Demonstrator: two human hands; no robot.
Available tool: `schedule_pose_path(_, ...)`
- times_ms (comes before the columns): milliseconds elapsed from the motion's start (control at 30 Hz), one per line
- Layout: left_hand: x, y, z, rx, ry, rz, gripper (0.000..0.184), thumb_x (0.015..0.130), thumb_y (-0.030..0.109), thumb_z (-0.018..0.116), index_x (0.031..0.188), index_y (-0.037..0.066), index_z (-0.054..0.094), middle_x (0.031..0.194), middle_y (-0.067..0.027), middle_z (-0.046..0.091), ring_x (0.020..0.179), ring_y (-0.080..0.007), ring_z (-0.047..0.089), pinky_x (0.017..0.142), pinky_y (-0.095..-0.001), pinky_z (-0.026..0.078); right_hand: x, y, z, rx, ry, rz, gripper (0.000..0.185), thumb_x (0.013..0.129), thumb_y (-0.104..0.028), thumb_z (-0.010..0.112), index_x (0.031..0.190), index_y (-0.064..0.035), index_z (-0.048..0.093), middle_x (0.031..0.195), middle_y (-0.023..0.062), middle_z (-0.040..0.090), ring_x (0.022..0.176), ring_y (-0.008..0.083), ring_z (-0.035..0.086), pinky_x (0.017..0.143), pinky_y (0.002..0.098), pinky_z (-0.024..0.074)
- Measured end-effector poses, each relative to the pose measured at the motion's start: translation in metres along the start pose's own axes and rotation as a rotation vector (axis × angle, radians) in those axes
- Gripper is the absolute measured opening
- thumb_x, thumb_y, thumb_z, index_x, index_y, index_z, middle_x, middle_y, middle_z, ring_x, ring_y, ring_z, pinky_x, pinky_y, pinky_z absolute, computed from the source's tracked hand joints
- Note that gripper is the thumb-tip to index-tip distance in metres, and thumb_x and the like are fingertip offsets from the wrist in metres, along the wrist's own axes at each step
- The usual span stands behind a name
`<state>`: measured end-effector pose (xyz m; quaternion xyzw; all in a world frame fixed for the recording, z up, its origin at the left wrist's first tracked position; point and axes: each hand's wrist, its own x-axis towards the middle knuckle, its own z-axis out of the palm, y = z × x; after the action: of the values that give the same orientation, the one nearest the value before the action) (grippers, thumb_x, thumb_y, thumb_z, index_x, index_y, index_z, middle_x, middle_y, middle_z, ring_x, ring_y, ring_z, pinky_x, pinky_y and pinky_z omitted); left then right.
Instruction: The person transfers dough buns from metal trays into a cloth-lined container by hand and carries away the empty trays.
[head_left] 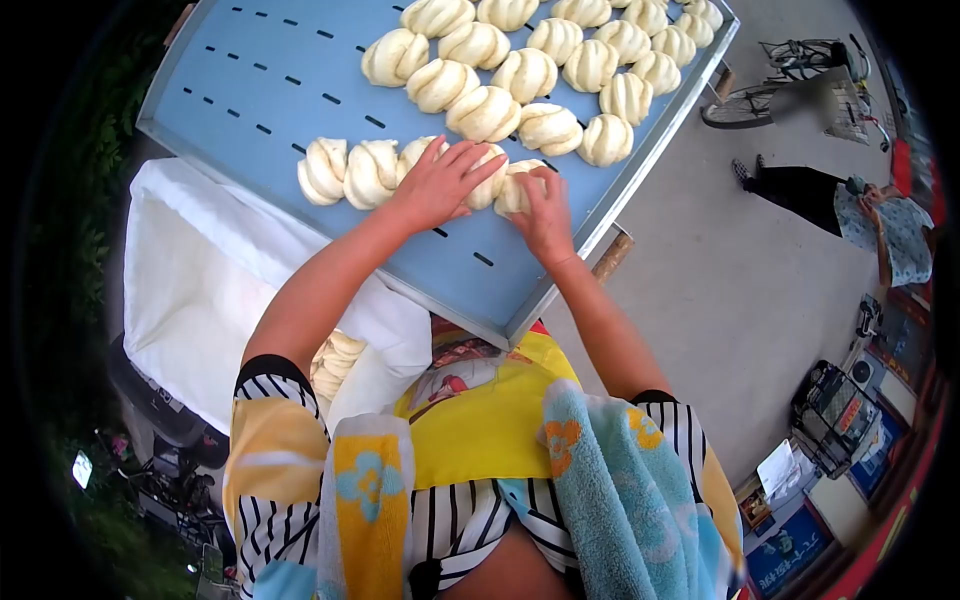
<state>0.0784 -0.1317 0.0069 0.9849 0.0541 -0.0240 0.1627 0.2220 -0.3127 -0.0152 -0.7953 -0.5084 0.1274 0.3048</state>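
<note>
On the perforated blue tray (pixel 250 85), a front row of pale twisted steamed rolls runs crosswise, with a twisted roll (pixel 322 172) at its left end. My left hand (pixel 438 188) reaches over this row, its fingers and thumb closed about a twisted roll (pixel 488 182) and partly covering the one to the left. My right hand (pixel 545 215) curls its fingers around the right-end twisted roll (pixel 512 192). The two held rolls sit side by side, close together. Farther back, several more twisted rolls (pixel 525 75) lie in slanting rows.
Below the tray's left side stands a cloth-lined container (pixel 190 290), with more twisted rolls (pixel 335 362) inside. A wooden bar end (pixel 613 257) juts out beside the tray's right edge. To the right are a standing person (pixel 890 235), a bicycle (pixel 760 105) and a black wire basket (pixel 835 415).
</note>
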Motion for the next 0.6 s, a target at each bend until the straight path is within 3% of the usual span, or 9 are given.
schedule_pose_path(67,-0.011,-0.013,-0.014,-0.023,-0.005,-0.027,0.100,0.072,0.033,0.082,0.154,0.023,0.026,0.152,-0.0069,0.036,0.141,-0.0279,0.033,0.115,-0.0547,0.024,0.003,0.000,-0.007,0.003,0.029,0.004,0.068,0.062,0.000,0.078,0.125,-0.0103,0.054,0.121,0.0152,0.050,0.106,0.0388,0.049,0.093,0.0448,0.0461)
schedule_pose_path(167,-0.055,-0.045,-0.046,0.144,-0.060,-0.225,0.101,0.071,0.034,0.083,0.154,0.023,0.027,0.152,-0.0070,0.036,0.141,-0.0276,0.033,0.115,-0.0556,0.023,0.005,0.007,-0.005,-0.022,0.044,0.007,0.070,0.062,0.000,0.078,0.127,-0.0081,0.052,0.122,0.0149,0.050,0.108,0.0384,0.049,0.094,0.0445,0.0455)
schedule_pose_path(267,-0.077,-0.060,-0.046,0.177,-0.067,-0.263,0.098,0.070,0.035,0.083,0.152,0.023,0.031,0.149,-0.0073,0.040,0.139,-0.0278,0.036,0.115,-0.0556,0.024,0.012,0.002,0.000,-0.026,0.026,0.068,0.069,0.062,0.000,0.079,0.126,-0.0073,0.053,0.122,0.0150,0.050,0.109,0.0383,0.049,0.094,0.0436,0.0451)
schedule_pose_path(367,-0.037,-0.026,-0.030,-0.005,-0.079,-0.050,0.093,0.071,0.035,0.082,0.150,0.022,0.036,0.145,-0.0073,0.045,0.136,-0.0281,0.038,0.114,-0.0547,0.025,0.016,-0.003,-0.001,0.015,0.069,0.164,0.070,0.061,-0.001,0.081,0.125,-0.0083,0.053,0.121,0.0151,0.051,0.109,0.0377,0.049,0.093,0.0435,0.0451)
schedule_pose_path(467,0.001,-0.008,0.009,0.084,-0.001,-0.008,0.090,0.071,0.036,0.082,0.149,0.021,0.038,0.141,-0.0066,0.048,0.133,-0.0278,0.041,0.114,-0.0542,0.025,0.018,-0.004,0.011,-0.042,0.022,0.105,0.073,0.059,-0.005,0.085,0.125,-0.0097,0.054,0.121,0.0153,0.051,0.109,0.0370,0.049,0.094,0.0438,0.0452)
schedule_pose_path(567,-0.017,-0.019,0.004,-0.070,-0.045,0.001,0.092,0.071,0.034,0.082,0.150,0.024,0.037,0.148,-0.0064,0.042,0.138,-0.0277,0.037,0.113,-0.0557,0.026,0.016,-0.016,0.009,-0.100,-0.097,0.006,0.080,0.055,-0.010,0.089,0.128,-0.0128,0.055,0.122,0.0154,0.052,0.108,0.0349,0.049,0.093,0.0431,0.0456)
schedule_pose_path(600,-0.027,-0.023,-0.007,-0.027,-0.023,-0.060,0.094,0.070,0.034,0.083,0.150,0.028,0.035,0.150,-0.0062,0.040,0.139,-0.0279,0.035,0.112,-0.0566,0.027,0.017,-0.012,0.003,-0.158,-0.147,-0.013,0.089,0.054,-0.023,0.090,0.135,-0.0206,0.055,0.127,0.0123,0.051,0.111,0.0326,0.049,0.093,0.0445,0.0433)
